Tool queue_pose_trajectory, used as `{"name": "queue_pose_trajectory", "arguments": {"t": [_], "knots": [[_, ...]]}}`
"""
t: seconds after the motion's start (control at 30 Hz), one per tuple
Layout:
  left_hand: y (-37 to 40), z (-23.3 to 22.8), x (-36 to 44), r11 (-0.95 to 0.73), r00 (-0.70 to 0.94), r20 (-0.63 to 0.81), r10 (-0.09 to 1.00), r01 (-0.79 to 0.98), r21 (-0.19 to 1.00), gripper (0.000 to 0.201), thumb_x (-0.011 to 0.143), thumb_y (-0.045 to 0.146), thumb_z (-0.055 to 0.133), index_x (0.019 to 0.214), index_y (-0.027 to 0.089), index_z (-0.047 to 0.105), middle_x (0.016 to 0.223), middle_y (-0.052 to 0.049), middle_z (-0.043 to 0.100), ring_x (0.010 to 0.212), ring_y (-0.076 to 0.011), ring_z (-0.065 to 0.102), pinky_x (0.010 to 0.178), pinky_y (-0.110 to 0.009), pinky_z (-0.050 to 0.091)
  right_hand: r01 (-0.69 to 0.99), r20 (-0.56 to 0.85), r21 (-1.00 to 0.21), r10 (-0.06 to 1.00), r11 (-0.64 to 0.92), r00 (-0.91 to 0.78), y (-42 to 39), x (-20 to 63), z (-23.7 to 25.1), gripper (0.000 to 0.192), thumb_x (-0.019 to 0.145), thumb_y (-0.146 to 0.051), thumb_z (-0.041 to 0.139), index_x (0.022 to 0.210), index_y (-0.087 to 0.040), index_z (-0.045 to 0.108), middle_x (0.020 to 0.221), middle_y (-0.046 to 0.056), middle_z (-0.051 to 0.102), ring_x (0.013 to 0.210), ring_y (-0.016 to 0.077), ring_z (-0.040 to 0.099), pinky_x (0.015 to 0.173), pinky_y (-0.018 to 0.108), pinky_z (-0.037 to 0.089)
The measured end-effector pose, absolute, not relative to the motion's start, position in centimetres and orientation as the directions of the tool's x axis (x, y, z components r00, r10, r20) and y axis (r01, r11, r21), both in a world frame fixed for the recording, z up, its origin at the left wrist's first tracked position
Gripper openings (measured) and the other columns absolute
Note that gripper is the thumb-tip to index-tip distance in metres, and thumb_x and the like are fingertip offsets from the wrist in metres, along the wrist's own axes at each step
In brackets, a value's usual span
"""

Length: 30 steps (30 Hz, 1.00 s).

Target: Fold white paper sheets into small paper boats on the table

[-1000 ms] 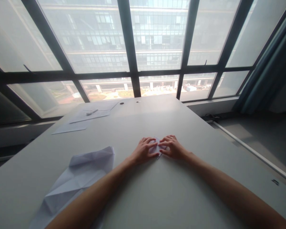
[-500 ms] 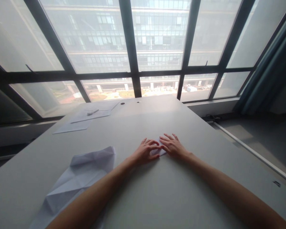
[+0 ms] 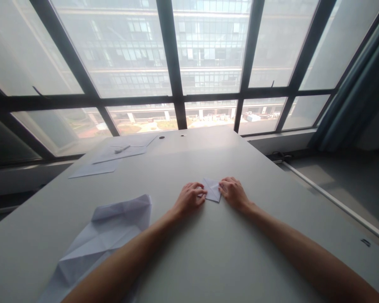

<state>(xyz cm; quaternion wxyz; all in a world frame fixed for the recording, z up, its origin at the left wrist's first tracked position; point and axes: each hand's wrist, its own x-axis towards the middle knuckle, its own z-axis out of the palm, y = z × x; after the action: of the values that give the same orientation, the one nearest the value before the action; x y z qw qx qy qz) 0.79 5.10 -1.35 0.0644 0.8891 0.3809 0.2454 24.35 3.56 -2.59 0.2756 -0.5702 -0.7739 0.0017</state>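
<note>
At the near left of the pale worktop, a large creased sheet lies partly unfolded, the left forearm crossing above it. A small dark item, too indistinct to identify, is close to the right edge.

Farther in, well away from both side edges, a small folded paper lies between the hands, a crease line visible across it. The left hand has its fingers curled at the paper's left side. The right hand has its fingers drawn in narrow at the right side. Whether either hand pinches the paper cannot be determined.

Toward the far left corner, flat sheets overlap, a slim white object on top. Two round holes are by the far edge. Beyond stands a dark-framed window.
</note>
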Motion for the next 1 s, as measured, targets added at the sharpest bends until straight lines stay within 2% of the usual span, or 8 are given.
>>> {"name": "queue_pose_trajectory", "arguments": {"t": [0.1, 0.27, 0.53, 0.73, 1.0], "knots": [[5.25, -1.41, 0.64, -0.661, 0.538, 0.395, 0.745, 0.673, 0.330, 0.019, 0.089, 0.029, 0.063, 0.103, 0.028, 0.076, 0.115, -0.004, 0.067, 0.104, -0.0232, 0.063, 0.100, -0.039, 0.046, 0.886, 0.429, -0.331, 0.888, 0.325, -0.165, 3.57, 24.45, -2.64, 0.012, 0.093, -0.030, 0.061, 0.095, -0.022, 0.070, 0.102, 0.008, 0.068, 0.100, 0.0242, 0.057, 0.088, 0.035, 0.042], [5.43, -1.44, 0.52, -0.644, 0.512, 0.396, 0.762, 0.658, 0.390, 0.020, 0.088, 0.027, 0.064, 0.105, 0.026, 0.074, 0.112, -0.004, 0.068, 0.101, -0.0221, 0.064, 0.095, -0.035, 0.049, 0.894, 0.421, -0.335, 0.896, 0.298, -0.141, 3.47, 24.52, -2.68, 0.018, 0.093, -0.038, 0.061, 0.096, -0.023, 0.069, 0.099, 0.009, 0.066, 0.097, 0.0252, 0.057, 0.086, 0.036, 0.043], [5.54, -1.51, 0.52, -0.726, 0.595, 0.417, 0.687, 0.550, 0.413, 0.015, 0.090, 0.021, 0.062, 0.096, 0.024, 0.075, 0.107, -0.004, 0.069, 0.100, -0.0211, 0.061, 0.093, -0.034, 0.049, 0.958, 0.355, -0.245, 0.933, 0.151, -0.056, 2.64, 23.68, -1.96, 0.019, 0.090, -0.038, 0.066, 0.096, -0.020, 0.068, 0.097, 0.013, 0.065, 0.097, 0.0284, 0.056, 0.083, 0.037, 0.041], [5.64, -1.77, 0.57, -0.729, 0.586, 0.435, 0.684, 0.527, 0.436, 0.014, 0.089, 0.019, 0.063, 0.093, 0.023, 0.076, 0.105, -0.005, 0.069, 0.098, -0.0212, 0.061, 0.091, -0.034, 0.049, 0.931, 0.360, -0.333, 0.933, 0.152, -0.023, 2.85, 23.85, -2.10, 0.019, 0.087, -0.037, 0.070, 0.089, -0.019, 0.063, 0.096, 0.008, 0.063, 0.094, 0.0243, 0.055, 0.083, 0.033, 0.040], [5.57, -1.76, 0.60, -0.738, 0.582, 0.454, 0.675, 0.517, 0.434, 0.013, 0.090, 0.019, 0.062, 0.092, 0.023, 0.075, 0.102, -0.005, 0.069, 0.097, -0.0210, 0.061, 0.090, -0.033, 0.049, 0.887, 0.384, -0.419, 0.923, 0.195, -0.021, 3.08, 24.08, -2.36, 0.022, 0.083, -0.036, 0.073, 0.085, -0.020, 0.058, 0.092, 0.007, 0.063, 0.091, 0.0240, 0.055, 0.080, 0.032, 0.041]]}}
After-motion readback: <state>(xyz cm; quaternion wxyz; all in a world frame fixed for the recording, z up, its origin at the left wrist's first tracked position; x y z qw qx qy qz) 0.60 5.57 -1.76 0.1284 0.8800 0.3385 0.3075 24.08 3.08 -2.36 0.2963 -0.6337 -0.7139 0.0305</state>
